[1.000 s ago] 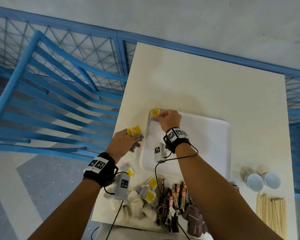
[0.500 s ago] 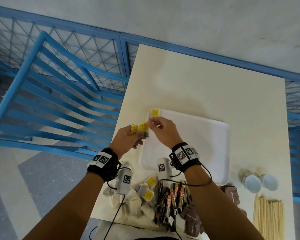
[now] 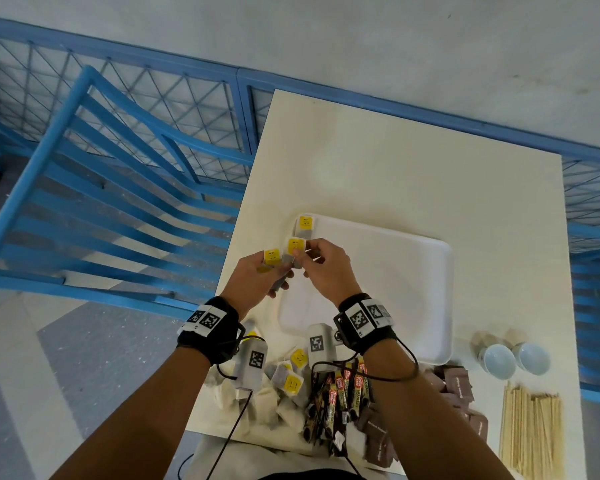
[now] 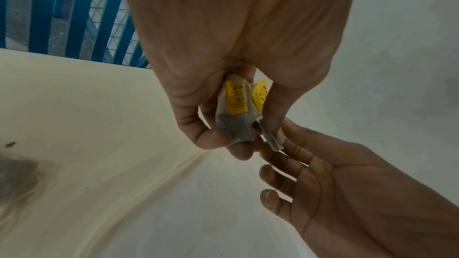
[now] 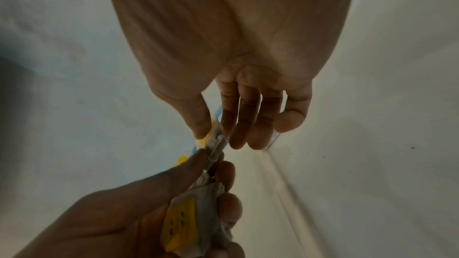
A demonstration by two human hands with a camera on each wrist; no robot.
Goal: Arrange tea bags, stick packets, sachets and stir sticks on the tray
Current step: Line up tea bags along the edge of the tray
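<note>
One tea bag (image 3: 305, 226) with a yellow tag lies in the far left corner of the white tray (image 3: 395, 289). My left hand (image 3: 265, 273) hovers over the tray's left edge and grips a small bunch of tea bags (image 4: 234, 105). My right hand (image 3: 307, 259) meets it and pinches one of these, a yellow-tagged tea bag (image 3: 295, 247), between thumb and forefinger (image 5: 202, 125). That bag (image 5: 215, 141) still touches the left fingers. The other right fingers hang loose.
Along the table's near edge lie a heap of tea bags (image 3: 290, 381), stick packets (image 3: 343, 393), brown sachets (image 3: 459, 381) and wooden stir sticks (image 3: 530, 434). Two white cups (image 3: 499, 360) stand right of the tray. A blue chair (image 3: 101, 188) is at the left.
My right hand left a tea bag in the tray's far left corner, drew back to the left hand and took hold of another bag there. The left hand rose slightly.
</note>
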